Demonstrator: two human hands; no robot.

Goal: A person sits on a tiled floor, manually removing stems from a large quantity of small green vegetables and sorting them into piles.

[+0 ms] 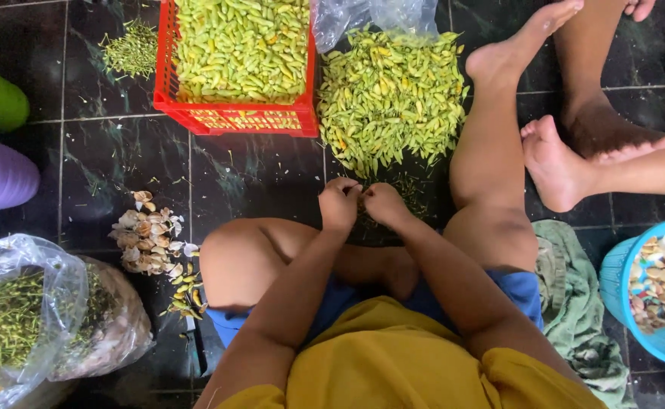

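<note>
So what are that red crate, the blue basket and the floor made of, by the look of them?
The red crate looks like moulded plastic: its side is an even grid of small openings in one uniform colour. The blue basket seems plastic too, with thin, regular ribbed slots in its wall. The floor looks like polished dark stone or glazed tile: pale veining, grout lines and a soft sheen.

This looks like the floor of a home or small household workspace used for bulk food preparation. People sit barefoot directly on dark, marbled floor tiles (120, 151). A red plastic crate (230, 117) brims with green chillies, and a loose heap of chillies (389, 95) spills from a clear plastic bag (363, 15). A pile of garlic skins (147, 235), a bag of stems (14, 318) and a blue basket (620, 280) lie around.
</note>
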